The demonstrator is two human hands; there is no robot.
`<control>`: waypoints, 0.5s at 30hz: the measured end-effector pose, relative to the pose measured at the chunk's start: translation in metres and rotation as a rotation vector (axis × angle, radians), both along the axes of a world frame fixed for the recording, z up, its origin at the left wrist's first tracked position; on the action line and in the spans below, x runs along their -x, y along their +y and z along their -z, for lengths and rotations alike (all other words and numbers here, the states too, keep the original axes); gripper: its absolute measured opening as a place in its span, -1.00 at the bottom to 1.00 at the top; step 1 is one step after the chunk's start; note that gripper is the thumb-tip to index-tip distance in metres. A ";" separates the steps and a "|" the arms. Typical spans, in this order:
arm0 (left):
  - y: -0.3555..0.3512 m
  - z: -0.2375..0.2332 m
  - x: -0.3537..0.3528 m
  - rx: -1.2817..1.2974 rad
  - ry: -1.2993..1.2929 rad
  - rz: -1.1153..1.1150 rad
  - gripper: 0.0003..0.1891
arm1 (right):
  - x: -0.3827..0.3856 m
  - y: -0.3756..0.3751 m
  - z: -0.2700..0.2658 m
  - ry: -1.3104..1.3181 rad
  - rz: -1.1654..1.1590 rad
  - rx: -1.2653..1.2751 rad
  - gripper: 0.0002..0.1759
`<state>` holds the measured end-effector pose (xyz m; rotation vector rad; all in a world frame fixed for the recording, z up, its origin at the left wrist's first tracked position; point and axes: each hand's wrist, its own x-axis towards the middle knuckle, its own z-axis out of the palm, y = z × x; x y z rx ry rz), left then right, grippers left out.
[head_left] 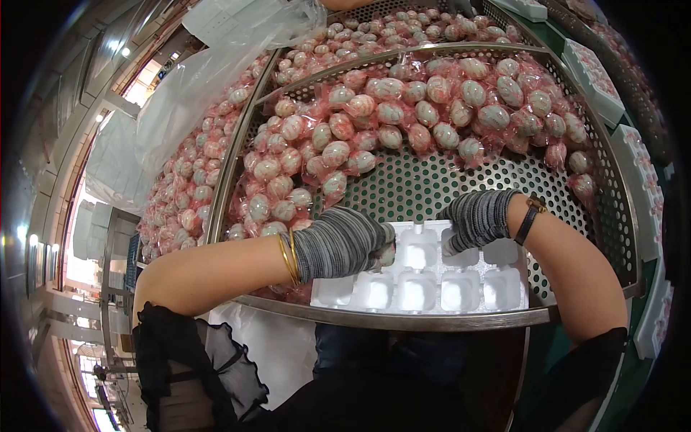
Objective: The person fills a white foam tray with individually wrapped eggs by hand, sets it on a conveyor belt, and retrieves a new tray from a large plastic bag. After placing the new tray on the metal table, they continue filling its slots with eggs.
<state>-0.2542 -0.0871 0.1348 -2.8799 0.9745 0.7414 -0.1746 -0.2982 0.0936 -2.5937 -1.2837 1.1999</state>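
Left hand: the left hand (344, 243) is curling at the tray's far left, something pale and reddish showing by its fingertips; I can't tell how its grip is closing.
Right hand: the right hand (481, 217) is bending into a far compartment, its grip partly hidden, so I can't tell.
White tray (430, 274): it's lying inside the perforated bin (403, 189), by the near rim.
Wrapped eggs (389, 89): they're heaping beyond and left.

the left hand (345, 243) and right hand (484, 219) hide parts of the white tray (435, 273); the clear plastic sheet (194, 79) is cut off above.
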 end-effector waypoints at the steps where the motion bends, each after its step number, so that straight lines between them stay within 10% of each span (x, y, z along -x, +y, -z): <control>1: 0.005 0.000 0.001 0.059 0.009 -0.002 -0.79 | 0.001 0.000 0.000 0.005 0.001 -0.023 -0.34; 5: 0.057 0.007 -0.050 0.361 0.207 -0.301 -0.49 | -0.003 -0.004 0.007 -0.015 0.003 -0.068 -0.32; 7: 0.078 0.015 -0.076 0.486 -0.116 -0.702 -0.33 | -0.003 -0.005 0.008 -0.010 0.004 -0.078 -0.31; 10: 0.106 0.043 -0.095 0.023 -0.723 -0.441 -0.28 | -0.002 -0.004 0.005 -0.017 -0.017 -0.081 -0.30; 13: 0.108 0.059 -0.103 -0.148 -0.495 -0.546 -0.15 | -0.002 -0.005 0.005 -0.007 -0.003 -0.084 -0.31; 15: 0.111 0.062 -0.094 0.252 -0.525 -0.489 -0.24 | -0.004 -0.004 0.009 -0.002 0.003 -0.055 -0.33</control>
